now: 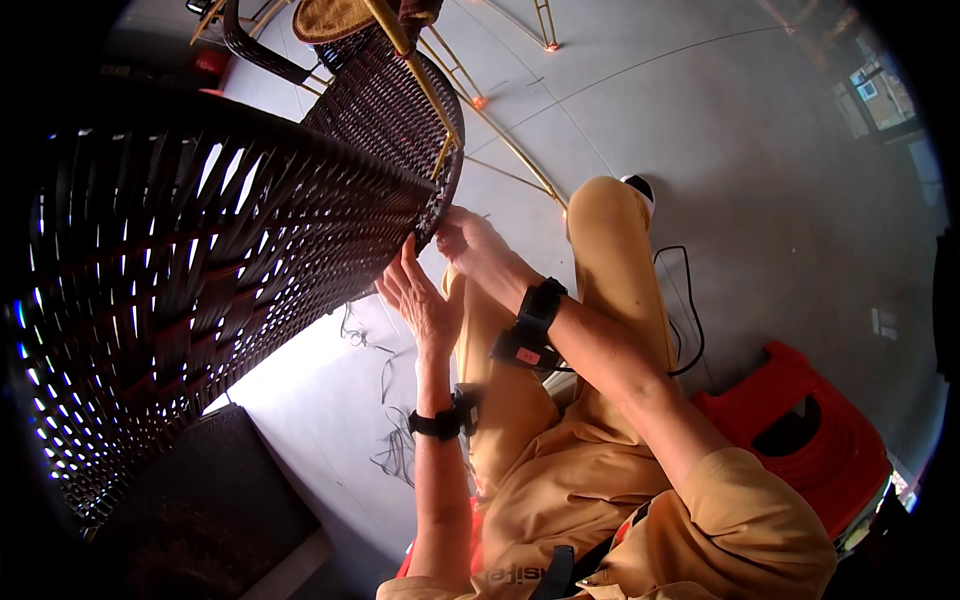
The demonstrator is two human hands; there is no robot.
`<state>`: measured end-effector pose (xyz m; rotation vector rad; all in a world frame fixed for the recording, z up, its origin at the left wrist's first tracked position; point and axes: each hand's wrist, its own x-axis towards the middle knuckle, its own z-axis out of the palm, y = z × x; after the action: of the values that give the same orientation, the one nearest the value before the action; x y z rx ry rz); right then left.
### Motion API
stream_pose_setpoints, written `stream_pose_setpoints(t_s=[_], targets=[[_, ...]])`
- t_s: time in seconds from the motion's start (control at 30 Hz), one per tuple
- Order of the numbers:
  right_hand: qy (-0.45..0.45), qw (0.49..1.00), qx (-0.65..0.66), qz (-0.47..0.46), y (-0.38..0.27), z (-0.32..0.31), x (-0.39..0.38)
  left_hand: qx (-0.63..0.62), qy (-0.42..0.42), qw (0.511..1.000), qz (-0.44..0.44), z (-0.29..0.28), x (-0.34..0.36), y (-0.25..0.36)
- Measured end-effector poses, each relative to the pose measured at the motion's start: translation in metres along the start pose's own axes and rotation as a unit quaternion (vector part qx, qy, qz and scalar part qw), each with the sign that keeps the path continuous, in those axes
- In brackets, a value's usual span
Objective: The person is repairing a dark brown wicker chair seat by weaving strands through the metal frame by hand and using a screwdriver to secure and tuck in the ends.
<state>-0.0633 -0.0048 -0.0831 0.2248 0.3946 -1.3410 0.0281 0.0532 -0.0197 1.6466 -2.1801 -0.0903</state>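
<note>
A dark brown woven chair (290,230) with gold metal legs (510,150) lies tipped over, filling the left side. My left hand (422,305) rests against the weave just below the rim, its fingers stretched out and nothing held in them. At the corner of the chair's edge, my right hand (472,247) has its fingers bent together in a pinch. Whatever is between those fingertips is too small or hidden to make out. Both wrists carry black straps with small devices.
A red plastic stool (800,440) stands at my right. Loose dark strands (395,450) lie on the grey floor (780,210). A black cable (688,300) loops beside my knee. Another woven chair (262,45) stands at the far left, and a dark flat block (225,500) sits lower left.
</note>
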Motion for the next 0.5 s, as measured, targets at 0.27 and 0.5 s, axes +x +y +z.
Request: stream_pose_setpoints(t_s=[0.27, 0.5], targets=[[0.049, 0.996, 0.068, -0.019, 0.004, 0.004, 0.003, 0.014, 0.011, 1.000, 0.012, 0.000, 0.000, -0.001], [0.014, 0.999, 0.050, 0.005, -0.001, -0.003, 0.001, 0.007, 0.024, 1.000, 0.008, 0.002, 0.000, -0.003]])
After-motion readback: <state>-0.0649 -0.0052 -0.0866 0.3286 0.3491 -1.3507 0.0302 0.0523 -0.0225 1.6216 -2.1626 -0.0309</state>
